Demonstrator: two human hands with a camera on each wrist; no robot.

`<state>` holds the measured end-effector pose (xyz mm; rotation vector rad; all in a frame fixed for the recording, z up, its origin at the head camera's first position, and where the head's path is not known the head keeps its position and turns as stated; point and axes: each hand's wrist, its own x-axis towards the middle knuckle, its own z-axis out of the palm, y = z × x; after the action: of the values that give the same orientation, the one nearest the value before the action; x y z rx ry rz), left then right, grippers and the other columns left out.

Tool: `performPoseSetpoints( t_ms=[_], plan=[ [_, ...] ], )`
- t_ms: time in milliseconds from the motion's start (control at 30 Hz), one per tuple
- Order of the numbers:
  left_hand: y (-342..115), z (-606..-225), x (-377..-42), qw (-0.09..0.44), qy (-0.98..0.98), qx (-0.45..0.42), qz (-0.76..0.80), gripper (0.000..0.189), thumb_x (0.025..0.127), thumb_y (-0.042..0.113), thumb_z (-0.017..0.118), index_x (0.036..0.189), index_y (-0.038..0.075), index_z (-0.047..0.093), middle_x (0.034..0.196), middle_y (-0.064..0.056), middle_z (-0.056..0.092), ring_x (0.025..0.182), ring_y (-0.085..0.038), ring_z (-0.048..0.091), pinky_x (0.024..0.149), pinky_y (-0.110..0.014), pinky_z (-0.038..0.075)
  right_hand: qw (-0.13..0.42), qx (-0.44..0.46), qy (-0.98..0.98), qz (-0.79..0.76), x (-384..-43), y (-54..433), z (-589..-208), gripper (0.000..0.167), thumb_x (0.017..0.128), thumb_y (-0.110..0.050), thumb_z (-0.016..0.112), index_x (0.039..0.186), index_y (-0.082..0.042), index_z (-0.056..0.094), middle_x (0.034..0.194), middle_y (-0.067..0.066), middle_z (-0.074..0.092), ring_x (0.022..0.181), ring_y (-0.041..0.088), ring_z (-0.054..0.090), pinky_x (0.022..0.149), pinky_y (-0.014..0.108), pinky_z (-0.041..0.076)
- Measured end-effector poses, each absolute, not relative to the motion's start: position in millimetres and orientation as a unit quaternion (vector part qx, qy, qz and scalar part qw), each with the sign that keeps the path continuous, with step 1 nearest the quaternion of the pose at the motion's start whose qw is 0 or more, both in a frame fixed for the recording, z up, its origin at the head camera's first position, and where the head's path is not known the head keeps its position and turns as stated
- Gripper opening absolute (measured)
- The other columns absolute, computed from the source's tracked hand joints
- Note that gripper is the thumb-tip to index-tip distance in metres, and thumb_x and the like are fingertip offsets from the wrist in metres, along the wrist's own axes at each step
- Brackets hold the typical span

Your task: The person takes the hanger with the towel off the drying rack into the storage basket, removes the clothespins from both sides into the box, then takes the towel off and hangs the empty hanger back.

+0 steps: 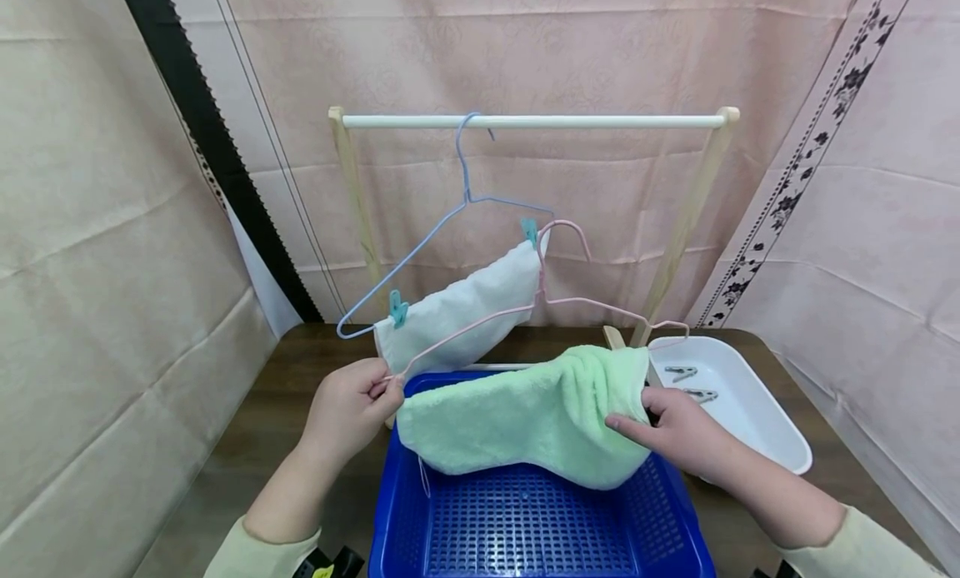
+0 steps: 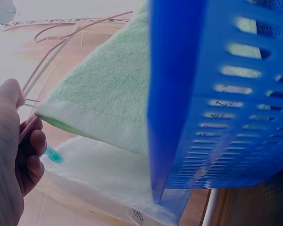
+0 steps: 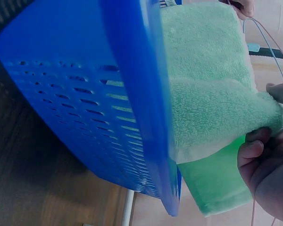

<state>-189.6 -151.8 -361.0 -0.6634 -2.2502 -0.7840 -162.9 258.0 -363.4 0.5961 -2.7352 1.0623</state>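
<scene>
White cloth (image 1: pixel 465 324) pegged on blue hanger (image 1: pixel 466 182), green towel (image 1: pixel 517 420) over blue basket (image 1: pixel 525 524) looks unpegged, my left grip (image 1: pixel 351 411) pinching pink hanger (image 1: pixel 585 300), my right grip (image 1: pixel 682 431) holding the towel

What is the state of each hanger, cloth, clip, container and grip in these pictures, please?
Blue hanger: hooked on the rail, tilted.
White cloth: hanging, clipped.
Teal clips: both closed on the white cloth.
Pink hanger: off the rail, held.
Green cloth: held up, bunched.
Left grip: pinching the pink hanger.
Right grip: pinching the green cloth.
Blue basket: upright on the table.
White tray: upright, holding loose clips.
</scene>
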Motion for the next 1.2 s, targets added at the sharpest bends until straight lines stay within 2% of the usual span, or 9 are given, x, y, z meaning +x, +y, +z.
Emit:
performPoseSetpoints(
  t_ms=[467,833,967,1100,1200],
  plan=[
    [-150,-362,-189,0.311,-0.869,-0.239,-0.301,0.041,0.082,0.007,0.069,0.059,0.021,0.037,0.06,0.013,0.028,0.052,-0.004,0.03,0.045,-0.022,0.025,0.073,0.214,-0.905,0.361,-158,257,-368,0.038,0.087,-0.023,0.075,0.064,-0.016,0.045,0.061,-0.016,0.035,0.059,0.002,0.039,0.054,0.025,0.038],
    [-150,-362,-190,0.31,-0.868,-0.239,-0.304,0.042,0.082,0.007,0.068,0.059,0.02,0.037,0.06,0.013,0.027,0.052,-0.004,0.03,0.045,-0.022,0.026,0.073,0.215,-0.903,0.365,-154,256,-372,0.044,0.085,-0.023,0.076,0.063,-0.013,0.039,0.062,-0.014,0.031,0.057,0.002,0.035,0.051,0.024,0.036],
    [-150,-363,-190,0.314,-0.863,-0.244,-0.312,0.042,0.081,0.006,0.068,0.058,0.02,0.035,0.061,0.013,0.027,0.052,-0.003,0.029,0.045,-0.022,0.024,0.061,0.22,-0.901,0.368,-156,257,-372,0.028,0.087,-0.023,0.075,0.069,-0.015,0.055,0.063,-0.015,0.046,0.059,0.002,0.043,0.054,0.024,0.041],
    [-150,-364,-191,0.31,-0.858,-0.247,-0.326,0.043,0.081,0.004,0.068,0.058,0.02,0.035,0.061,0.013,0.027,0.052,-0.003,0.029,0.045,-0.022,0.024,0.045,0.227,-0.895,0.381,-159,258,-373,0.008,0.089,-0.022,0.072,0.086,-0.015,0.069,0.075,-0.013,0.063,0.068,0.001,0.053,0.06,0.026,0.047],
    [-151,-364,-192,0.305,-0.856,-0.246,-0.338,0.043,0.082,0.003,0.068,0.058,0.019,0.036,0.06,0.013,0.027,0.052,-0.004,0.03,0.045,-0.022,0.025,0.043,0.217,-0.898,0.382,-161,259,-375,0.011,0.09,-0.024,0.072,0.093,-0.013,0.071,0.08,-0.011,0.067,0.072,0.002,0.057,0.063,0.026,0.049]
  ],
)
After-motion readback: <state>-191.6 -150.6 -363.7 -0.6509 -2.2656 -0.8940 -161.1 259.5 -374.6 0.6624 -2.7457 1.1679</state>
